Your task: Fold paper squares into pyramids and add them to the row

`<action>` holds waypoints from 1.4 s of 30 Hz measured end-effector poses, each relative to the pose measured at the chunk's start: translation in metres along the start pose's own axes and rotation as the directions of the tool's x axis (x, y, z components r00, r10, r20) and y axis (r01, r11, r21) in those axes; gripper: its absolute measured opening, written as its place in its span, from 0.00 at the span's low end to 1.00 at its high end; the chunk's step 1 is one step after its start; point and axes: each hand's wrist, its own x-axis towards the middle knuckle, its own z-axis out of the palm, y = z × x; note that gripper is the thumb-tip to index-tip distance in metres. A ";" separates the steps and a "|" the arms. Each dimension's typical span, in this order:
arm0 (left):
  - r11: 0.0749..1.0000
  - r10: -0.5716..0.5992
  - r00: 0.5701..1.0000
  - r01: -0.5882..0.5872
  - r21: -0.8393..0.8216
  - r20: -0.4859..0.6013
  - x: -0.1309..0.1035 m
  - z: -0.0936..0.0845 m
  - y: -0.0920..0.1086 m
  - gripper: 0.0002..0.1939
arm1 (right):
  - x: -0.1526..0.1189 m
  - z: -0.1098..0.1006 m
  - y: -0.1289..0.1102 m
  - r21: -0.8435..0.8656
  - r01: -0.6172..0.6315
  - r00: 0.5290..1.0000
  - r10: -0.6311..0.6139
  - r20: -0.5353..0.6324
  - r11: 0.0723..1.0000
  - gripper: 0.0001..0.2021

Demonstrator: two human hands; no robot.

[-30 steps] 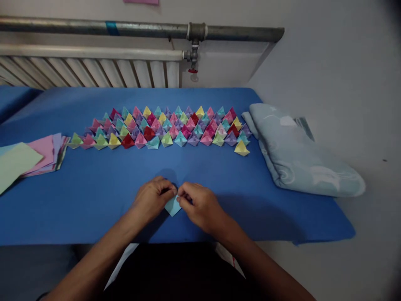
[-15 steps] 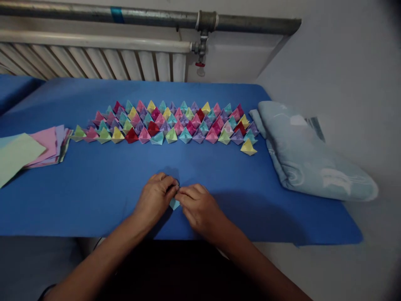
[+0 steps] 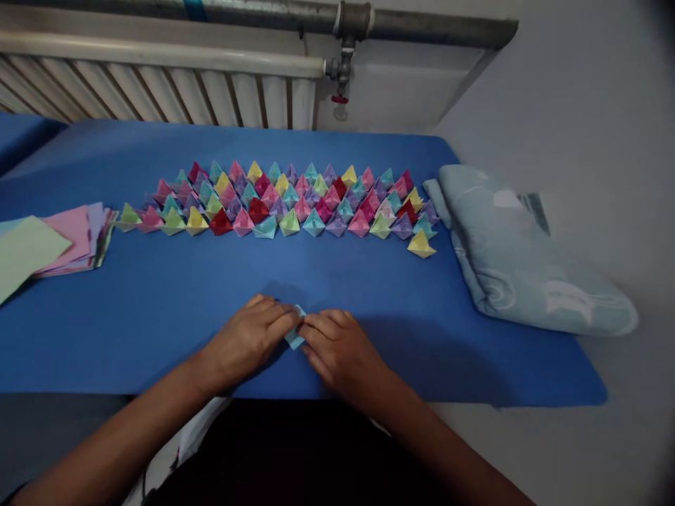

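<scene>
Light-blue paper: the small light-blue folded paper piece [image 3: 295, 340] is between your hands, low over the near half of the table, partly hidden by your fingers.
Left hand: your left hand [image 3: 252, 334] is closed around the paper's left side, fingers bent, thumb toward the other hand.
Right hand: your right hand [image 3: 340, 351] has its fingertips pinched together on the paper's right side; the exact contact is hidden.
Blue table: both hands are over the flat blue tabletop [image 3: 184, 302], near its front edge.
Yellow boat: one yellow folded-paper boat [image 3: 422, 244] sits in front of the rows' right end.
Boat rows: beyond your hands, multicoloured folded-paper boats [image 3: 279, 205] stand close together in rows.
Paper stack: at your left, loose pastel paper sheets [image 3: 78, 235] overlap, a pale-green square sheet [image 3: 34, 246] on top.
Blanket: at your right lies a folded grey-green patterned blanket [image 3: 527, 260].
Far side: a white ribbed radiator [image 3: 216, 98] stands behind the table, below a grey metal pipe [image 3: 274, 14].
</scene>
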 end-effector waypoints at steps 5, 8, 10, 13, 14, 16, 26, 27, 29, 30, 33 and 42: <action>0.998 0.032 0.998 -0.034 -0.045 -0.051 -0.015 -0.007 -0.001 0.15 | -0.001 0.002 0.000 -0.025 0.009 0.999 -0.010 -0.040 1.000 0.10; 0.997 0.039 0.998 -0.042 -0.066 -0.047 -0.013 -0.008 -0.002 0.15 | -0.001 0.004 0.001 -0.018 0.025 0.997 -0.026 -0.071 1.000 0.10; 0.997 0.045 0.998 -0.048 -0.067 -0.043 -0.010 -0.009 -0.003 0.13 | -0.001 0.005 0.002 -0.013 0.036 0.996 -0.037 -0.084 0.999 0.10; 0.996 0.073 0.997 -0.074 -0.048 -0.034 -0.009 -0.009 -0.006 0.12 | -0.002 0.005 0.003 -0.021 0.041 0.994 -0.043 -0.097 0.999 0.10; 0.995 0.088 0.996 -0.090 -0.033 -0.034 -0.009 -0.009 -0.006 0.12 | -0.002 0.005 0.003 -0.021 0.045 0.994 -0.047 -0.100 0.999 0.10; 0.993 0.119 0.992 -0.119 0.005 -0.035 -0.010 -0.009 -0.008 0.12 | -0.002 0.005 0.003 -0.012 0.051 0.993 -0.052 -0.102 0.999 0.10; 0.975 0.205 0.969 -0.191 0.111 -0.138 -0.009 -0.008 -0.007 0.09 | -0.002 0.006 0.004 -0.031 0.075 0.985 -0.079 -0.152 0.997 0.09; 0.976 0.200 0.969 -0.185 0.112 -0.144 -0.009 -0.008 -0.006 0.08 | -0.003 0.005 0.004 -0.029 0.073 0.985 -0.077 -0.154 0.997 0.10; 0.980 0.180 0.973 -0.164 0.110 -0.146 -0.010 -0.007 -0.005 0.08 | -0.003 0.005 0.004 -0.030 0.067 0.986 -0.070 -0.152 0.997 0.10; 0.982 0.171 0.974 -0.156 0.111 -0.151 -0.011 -0.005 -0.004 0.08 | -0.003 0.006 0.004 -0.029 0.065 0.987 -0.068 -0.148 0.997 0.11; 0.982 0.166 0.969 -0.145 0.119 -0.184 -0.012 0.000 -0.003 0.07 | -0.003 0.008 0.004 -0.030 0.059 0.986 -0.063 -0.153 0.998 0.10; 0.990 0.134 0.956 -0.116 0.083 -0.261 -0.012 0.005 -0.001 0.07 | -0.001 0.010 0.003 0.018 0.017 0.974 -0.013 -0.227 1.000 0.08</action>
